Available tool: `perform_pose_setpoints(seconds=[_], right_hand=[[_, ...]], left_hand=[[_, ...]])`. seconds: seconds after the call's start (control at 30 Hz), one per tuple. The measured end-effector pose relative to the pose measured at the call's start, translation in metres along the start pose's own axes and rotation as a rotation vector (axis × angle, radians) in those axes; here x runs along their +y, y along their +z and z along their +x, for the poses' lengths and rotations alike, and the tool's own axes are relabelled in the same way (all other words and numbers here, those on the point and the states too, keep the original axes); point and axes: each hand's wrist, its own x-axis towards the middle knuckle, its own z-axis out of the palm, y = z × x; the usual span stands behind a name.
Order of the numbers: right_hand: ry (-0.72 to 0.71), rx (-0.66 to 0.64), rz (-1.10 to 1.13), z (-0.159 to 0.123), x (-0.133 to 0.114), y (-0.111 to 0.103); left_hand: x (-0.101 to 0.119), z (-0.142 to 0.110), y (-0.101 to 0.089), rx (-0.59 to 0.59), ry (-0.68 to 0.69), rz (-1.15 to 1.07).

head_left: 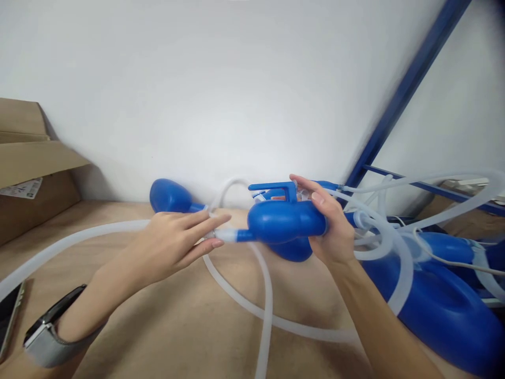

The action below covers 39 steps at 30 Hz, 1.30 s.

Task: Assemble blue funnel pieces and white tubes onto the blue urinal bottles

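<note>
Blue plastic makes up the rounded vessel (276, 218), held up over the middle of the worktop (177, 326), its flat handle (268, 186) uppermost and its narrow neck (245, 235) towards the person's left. The right hand (335, 231) wraps the far end, fingers closed on the body; some are hidden behind it. That grip seems meant to bear the weight and keep the neck from turning.

At the neck, the left hand (169, 239) has its fingers narrow about the milky hose (229, 235), most likely to keep hose and neck in line. How far the one sits over the other I cannot tell.

Beneath the vessel shows another blue piece (292, 251), with loose tubing (268, 295) looping across the worktop; it could snag or drag. A second blue vessel (168, 196) lies by the wall (221, 79), beyond the left hand.

Larger blue containers (445, 310) and tangled tubing crowd the right forearm, with a blue metal frame (398, 110) behind, so room looks tight on that side. Far left are an open cardboard box (39, 205) and, nearer, a phone (10, 316).
</note>
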Motion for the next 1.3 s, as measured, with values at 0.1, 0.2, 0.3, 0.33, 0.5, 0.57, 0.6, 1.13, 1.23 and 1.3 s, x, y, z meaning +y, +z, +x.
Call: perform_pose_setpoints(seconds=[0.1,0.2,0.3,0.33,0.5,0.57,0.6,1.13,1.23,1.3], right_hand=[[0.053,-0.028,-0.065,-0.001,-0.006,-0.004],[0.048,-0.075,-0.16,-0.003,-0.007,-0.009],[-0.024,-0.075,-0.269,-0.005,-0.008,-0.011],[-0.046,-0.067,-0.303,-0.005,-0.01,-0.01],[-0.162,-0.019,-0.45,-0.008,-0.022,-0.006],[-0.203,-0.025,-0.499,-0.008,-0.025,-0.005],[-0.218,-0.033,-0.519,-0.008,-0.026,-0.005],[-0.571,0.005,-0.517,-0.014,-0.01,-0.011],[-0.69,0.034,-0.529,-0.014,-0.012,-0.008],[-0.802,0.009,-0.54,-0.012,-0.014,-0.007]], left_hand=[[0.001,0.001,0.0,-0.004,0.007,0.021],[0.002,0.002,0.0,-0.006,0.005,0.002],[0.003,0.002,-0.002,-0.005,0.032,-0.005],[0.004,0.002,-0.003,-0.007,0.042,-0.005],[0.007,0.005,-0.005,-0.03,0.053,-0.06],[0.008,0.006,-0.004,-0.047,0.042,-0.092],[0.009,0.006,-0.004,-0.055,0.034,-0.111],[0.015,0.008,0.004,-0.256,-0.308,-0.752],[0.014,0.004,0.009,-0.295,-0.429,-0.988],[0.013,0.002,0.012,-0.319,-0.508,-1.094]])
